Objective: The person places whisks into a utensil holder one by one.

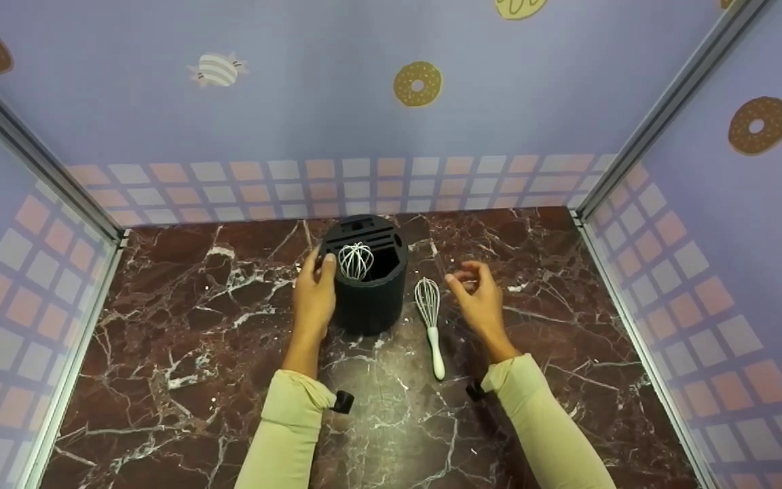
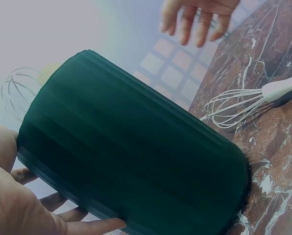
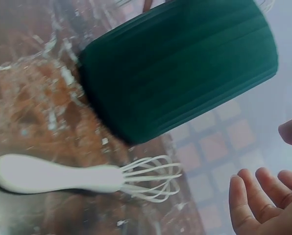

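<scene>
A dark green, nearly black round utensil holder (image 1: 369,302) stands upright on the marble-patterned surface. Slots and one larger opening divide its top, and the wire head of a whisk (image 1: 356,261) sticks up out of that opening. My left hand (image 1: 314,295) holds the holder's left side near the rim, thumb on the near side and fingers reaching round behind. A second whisk (image 1: 436,350), with a white handle, lies to the right of the holder, wires pointing away from me. Just right of its wires, my right hand (image 1: 480,299) hovers with loosely bent fingers and nothing in them.
A patterned back wall (image 1: 282,115) rises close behind the holder. Side walls stand left and right, with metal rails (image 1: 642,353) along their lower edges. The brown marbled surface (image 1: 180,380) spreads out on both sides of the hands.
</scene>
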### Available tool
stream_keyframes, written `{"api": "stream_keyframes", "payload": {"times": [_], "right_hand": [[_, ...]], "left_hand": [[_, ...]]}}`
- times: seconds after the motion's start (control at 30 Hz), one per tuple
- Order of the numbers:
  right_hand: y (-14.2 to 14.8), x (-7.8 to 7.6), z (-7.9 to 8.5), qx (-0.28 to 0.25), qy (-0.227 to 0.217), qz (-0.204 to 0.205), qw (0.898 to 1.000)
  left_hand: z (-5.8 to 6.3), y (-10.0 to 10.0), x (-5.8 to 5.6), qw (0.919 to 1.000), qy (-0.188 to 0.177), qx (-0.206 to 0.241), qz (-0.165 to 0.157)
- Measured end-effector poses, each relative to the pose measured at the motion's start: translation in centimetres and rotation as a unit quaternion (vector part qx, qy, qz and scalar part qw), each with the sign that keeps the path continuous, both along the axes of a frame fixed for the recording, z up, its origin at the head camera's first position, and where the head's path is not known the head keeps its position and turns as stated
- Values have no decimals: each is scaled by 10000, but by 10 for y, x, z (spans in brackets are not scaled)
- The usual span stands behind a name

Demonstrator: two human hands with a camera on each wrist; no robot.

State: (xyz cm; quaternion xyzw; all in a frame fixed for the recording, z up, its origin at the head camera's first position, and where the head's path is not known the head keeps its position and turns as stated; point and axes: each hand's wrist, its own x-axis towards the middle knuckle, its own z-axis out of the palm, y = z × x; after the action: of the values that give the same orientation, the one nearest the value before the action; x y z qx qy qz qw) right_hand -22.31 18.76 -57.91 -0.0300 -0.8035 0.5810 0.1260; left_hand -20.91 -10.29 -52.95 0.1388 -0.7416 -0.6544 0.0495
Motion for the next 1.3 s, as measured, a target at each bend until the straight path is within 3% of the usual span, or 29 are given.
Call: {"api": "stream_keyframes", "payload": {"times": [0.63, 0.97, 1.3], "right_hand": [[-2, 21, -56, 653, -756, 239, 9947], [-6, 31, -68, 1485, -1081, 259, 9826], [-10, 38, -71, 1567, -1263, 296, 9791]], "left_hand": [[0, 0, 0, 10000, 46, -7, 19], [0, 1, 0, 10000, 0, -79, 57], [0, 1, 0, 10000, 80, 4, 39]]}}
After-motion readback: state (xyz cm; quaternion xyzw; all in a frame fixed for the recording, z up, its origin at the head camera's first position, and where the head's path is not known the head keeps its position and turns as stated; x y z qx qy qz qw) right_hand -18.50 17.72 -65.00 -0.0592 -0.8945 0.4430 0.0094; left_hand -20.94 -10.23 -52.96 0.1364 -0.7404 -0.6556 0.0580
